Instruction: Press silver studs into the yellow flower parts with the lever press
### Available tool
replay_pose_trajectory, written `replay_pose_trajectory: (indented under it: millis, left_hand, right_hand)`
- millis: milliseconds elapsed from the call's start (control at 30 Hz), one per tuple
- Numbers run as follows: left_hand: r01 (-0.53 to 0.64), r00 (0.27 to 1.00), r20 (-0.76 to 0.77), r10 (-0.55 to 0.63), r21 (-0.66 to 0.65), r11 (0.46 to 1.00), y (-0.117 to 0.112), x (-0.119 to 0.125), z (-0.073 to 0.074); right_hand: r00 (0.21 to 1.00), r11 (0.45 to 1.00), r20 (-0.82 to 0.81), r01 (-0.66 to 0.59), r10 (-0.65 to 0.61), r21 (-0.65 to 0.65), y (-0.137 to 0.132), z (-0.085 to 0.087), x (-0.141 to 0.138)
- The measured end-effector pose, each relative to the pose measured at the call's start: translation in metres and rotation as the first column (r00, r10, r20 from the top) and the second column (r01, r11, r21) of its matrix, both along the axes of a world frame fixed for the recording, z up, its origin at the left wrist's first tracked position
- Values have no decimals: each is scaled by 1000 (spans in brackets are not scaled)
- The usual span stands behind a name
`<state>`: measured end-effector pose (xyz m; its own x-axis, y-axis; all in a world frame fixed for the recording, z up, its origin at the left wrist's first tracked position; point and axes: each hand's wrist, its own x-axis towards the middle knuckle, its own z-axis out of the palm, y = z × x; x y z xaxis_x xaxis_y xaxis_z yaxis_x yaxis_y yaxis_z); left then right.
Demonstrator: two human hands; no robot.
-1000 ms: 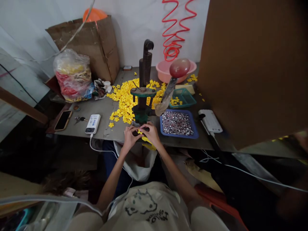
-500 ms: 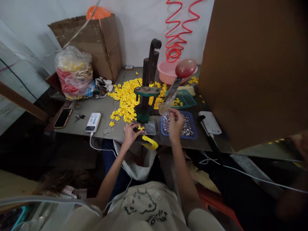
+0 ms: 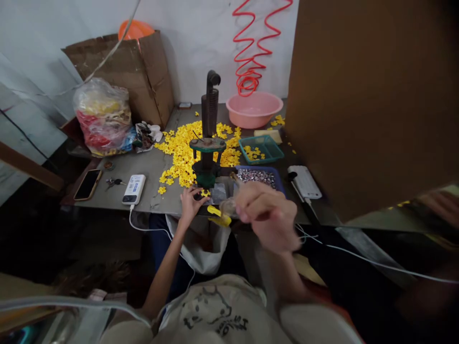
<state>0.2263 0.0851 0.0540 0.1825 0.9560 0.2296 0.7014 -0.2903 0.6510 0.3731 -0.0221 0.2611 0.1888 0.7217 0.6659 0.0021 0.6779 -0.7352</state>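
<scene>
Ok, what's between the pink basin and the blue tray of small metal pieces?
In the head view, a green plastic tray sits there, with yellow plastic flowers in it.

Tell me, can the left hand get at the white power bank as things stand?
Probably yes. The left hand is at the table's front edge, and the white power bank lies along that edge to its side. Only a small yellow piece lies near the way; nothing tall stands between.

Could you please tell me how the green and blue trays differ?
The green tray holds few yellow pieces; the blue tray is full of silvery pieces. The blue tray is partly hidden behind the right hand; the green tray is not. Both are shallow and rimmed.
</scene>
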Motion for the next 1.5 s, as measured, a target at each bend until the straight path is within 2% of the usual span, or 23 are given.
replay_pose_trajectory:
  millis: [67, 133, 233, 300, 367, 400, 433, 500, 533, 600, 667, 733, 800, 900, 967, 1033, 1133, 1200, 1267, 1367, 1433, 1500]
  left_hand:
    - [11, 1000, -5, -11, -8, 1000, 1, 0, 4]
    - [23, 1000, -14, -23, 5, 1000, -2, -6, 9]
    - [72, 997, -36, -72, 0, 997, -23, -26, 9]
    - [156, 987, -18, -158, -63, 986, -48, -43, 3]
    - [221, 975, 26, -219, -133, 966, -74, -56, -6]
    - [235, 972, 38, -231, -154, 960, -84, -60, -9]
    - [237, 972, 41, -233, -162, 958, -90, -64, -11]
    - [232, 973, 45, -228, -142, 962, -89, -72, -9]
    - [219, 975, 56, -214, -116, 969, -81, -76, -6]
    - [153, 984, 92, -150, -35, 988, -51, -86, 4]
    - [26, 996, 86, -34, 83, 996, -9, -96, 13]
    - [-76, 996, 52, 67, 195, 978, 38, -101, 20]
    - [-76, 996, -25, 85, 238, 968, 80, -101, 24]
    - [-9, 975, -221, 31, 100, 995, 125, -94, 27]
    - [-9, 955, -297, 11, 8, 1000, 142, -91, 29]
    - [-32, 952, -303, 38, 23, 999, 149, -93, 33]
    - [-66, 971, -219, 97, 143, 988, 142, -99, 39]
    - [-58, 991, -109, 78, 172, 983, 125, -99, 41]
    - [-2, 1000, 7, 1, 135, 991, 96, -93, 39]
    - [102, 983, 151, -106, 30, 994, 41, -71, 30]
    - [165, 964, 212, -159, -10, 986, 7, -55, 24]
    - [206, 956, 215, -198, -16, 978, -19, -42, 23]
  right_hand:
    - [1000, 999, -10, 27, -26, 33, -12, -18, 2]
    - [988, 988, 34, 150, -149, -36, -5, -30, 15]
    - [931, 910, 246, 330, -269, -253, 24, -57, 55]
    - [877, 843, 401, 413, -266, -343, 39, -90, 88]
    - [685, 708, 705, 589, -184, -388, 45, -131, 117]
    - [599, 676, 791, 635, -125, -374, 46, -151, 129]
    - [516, 659, 852, 670, -84, -341, 46, -168, 137]
    - [408, 661, 911, 699, -55, -273, 43, -191, 146]
    - [376, 667, 925, 705, -61, -242, 42, -196, 148]
    - [346, 671, 935, 711, -76, -209, 42, -198, 147]
    - [354, 663, 931, 718, -85, -212, 43, -194, 144]
    - [381, 641, 919, 731, -102, -232, 44, -192, 141]
    - [425, 617, 894, 743, -139, -258, 44, -193, 140]
    - [506, 592, 834, 749, -221, -298, 42, -198, 138]
    - [546, 585, 788, 750, -284, -309, 40, -200, 136]
    - [585, 585, 732, 746, -348, -318, 39, -200, 135]
    - [646, 582, 633, 732, -427, -354, 41, -197, 136]
    - [688, 590, 567, 708, -453, -387, 42, -195, 138]
    - [736, 605, 487, 671, -471, -429, 44, -193, 139]
    - [801, 628, 350, 599, -486, -497, 43, -187, 128]
    - [867, 676, 245, 493, -434, -548, 39, -181, 109]
    - [935, 738, 147, 345, -322, -580, 34, -174, 81]
